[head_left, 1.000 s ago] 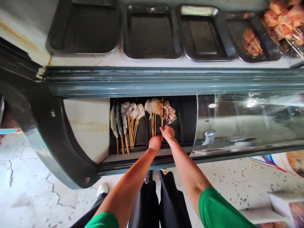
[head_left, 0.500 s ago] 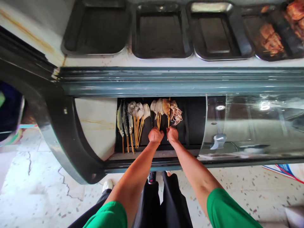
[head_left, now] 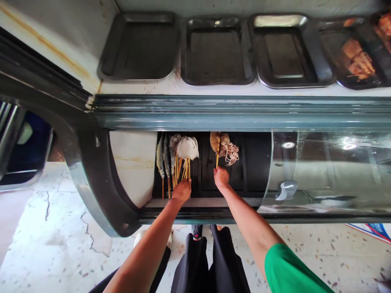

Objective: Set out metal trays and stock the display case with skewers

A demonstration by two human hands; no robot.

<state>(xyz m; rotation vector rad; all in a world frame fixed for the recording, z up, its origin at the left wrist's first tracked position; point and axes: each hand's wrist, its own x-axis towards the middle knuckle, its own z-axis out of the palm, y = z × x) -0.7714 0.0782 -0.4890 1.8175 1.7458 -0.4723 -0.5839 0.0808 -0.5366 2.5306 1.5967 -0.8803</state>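
Left hand [head_left: 181, 191], seen in the head view, is gripping a bunch of thin, straight, yellowish wooden sticks [head_left: 189, 167], fingers wrapping their lower ends. Those sticks are bearing smooth, rounded white pieces of seafood [head_left: 188, 147] near the far edge of a flat, black, ridged tray surface [head_left: 206, 179], left of its middle. Right hand [head_left: 221, 178] is closing round one slender wooden stick [head_left: 217, 161] threaded through a soft brown squid [head_left: 225, 144]; the squid is lying at the far edge, near the middle, its pale pink tentacles [head_left: 231, 154] curling rightward. Slim, silvery-grey whole fish [head_left: 166, 152] are lying side by side along the left edge. Mottled grey, lumpy pieces [head_left: 174, 141] are resting between fish and white seafood. Clear curved glass [head_left: 317, 179] is covering the right part. Beyond a glossy blue-grey rail [head_left: 189, 119], dark, round-cornered metal trays [head_left: 220, 77] are standing in a row, one holding reddish-brown meat [head_left: 360, 61].
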